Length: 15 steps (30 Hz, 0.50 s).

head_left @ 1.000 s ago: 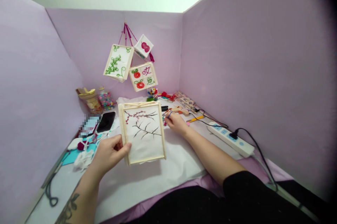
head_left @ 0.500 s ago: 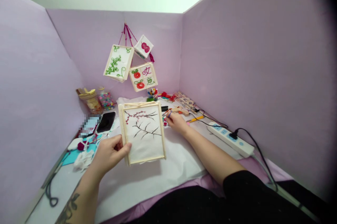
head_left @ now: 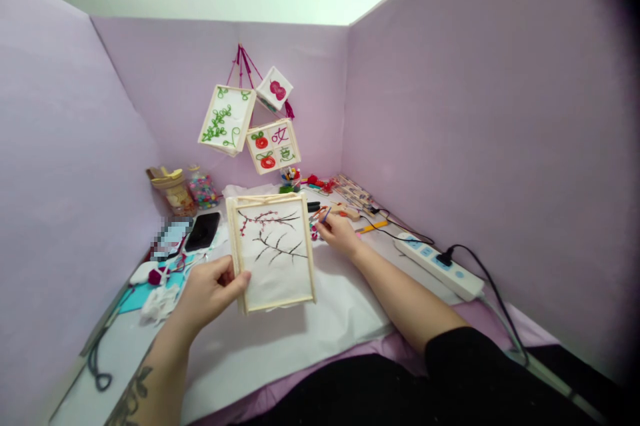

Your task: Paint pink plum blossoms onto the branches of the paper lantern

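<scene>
My left hand (head_left: 213, 293) grips the left edge of a wood-framed paper lantern (head_left: 275, 279), thumb on its front face. Dark branches are drawn on the white panel, with small pink blossoms on the upper one. The lantern is held upright above the white-covered table. Beyond its right side, my right hand (head_left: 340, 234) is closed in a pinch among small craft items. A thin blue pen-like thing (head_left: 326, 215) sticks up from its fingertips; its exact kind is too small to make out. A yellow craft knife (head_left: 374, 227) lies just right of this hand.
Decorated lanterns (head_left: 227, 118) hang on the back panel. Jars (head_left: 204, 189) and a black phone (head_left: 203, 231) stand or lie at left. On the right, a power strip (head_left: 440, 266) has a plugged cable. A glue gun (head_left: 345, 212) lies behind my right hand. Lilac panels surround the table.
My right hand has shifted slightly, and the thin blue thing at its fingertips now tilts up a little more. The left hand and the lantern stay practically where they were.
</scene>
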Each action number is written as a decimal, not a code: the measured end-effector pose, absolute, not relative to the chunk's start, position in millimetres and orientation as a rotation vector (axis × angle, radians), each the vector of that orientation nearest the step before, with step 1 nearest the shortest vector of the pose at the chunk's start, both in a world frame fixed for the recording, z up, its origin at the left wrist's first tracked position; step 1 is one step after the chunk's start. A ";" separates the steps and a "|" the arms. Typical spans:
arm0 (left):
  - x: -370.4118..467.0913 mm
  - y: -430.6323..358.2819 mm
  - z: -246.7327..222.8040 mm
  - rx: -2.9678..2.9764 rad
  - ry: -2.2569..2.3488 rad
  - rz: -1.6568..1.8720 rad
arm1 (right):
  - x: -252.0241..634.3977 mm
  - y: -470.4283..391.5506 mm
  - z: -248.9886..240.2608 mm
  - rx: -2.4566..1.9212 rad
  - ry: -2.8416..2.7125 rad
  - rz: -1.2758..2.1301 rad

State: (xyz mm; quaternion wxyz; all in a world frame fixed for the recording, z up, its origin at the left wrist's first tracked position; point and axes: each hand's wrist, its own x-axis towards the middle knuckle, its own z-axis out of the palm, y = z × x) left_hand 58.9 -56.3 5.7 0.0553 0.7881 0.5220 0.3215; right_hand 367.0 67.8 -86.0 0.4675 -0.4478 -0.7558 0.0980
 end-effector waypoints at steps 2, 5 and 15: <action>58.8 -56.5 6.1 2.399 1.579 0.980 | 367.6 67.2 -84.6 -1.095 -1.822 0.235; 58.3 -56.2 5.9 2.406 1.575 0.979 | 368.6 67.4 -83.2 -1.089 -1.767 0.225; 58.6 -55.4 4.8 2.396 1.571 0.985 | 371.5 72.8 -85.7 -1.105 -1.634 0.249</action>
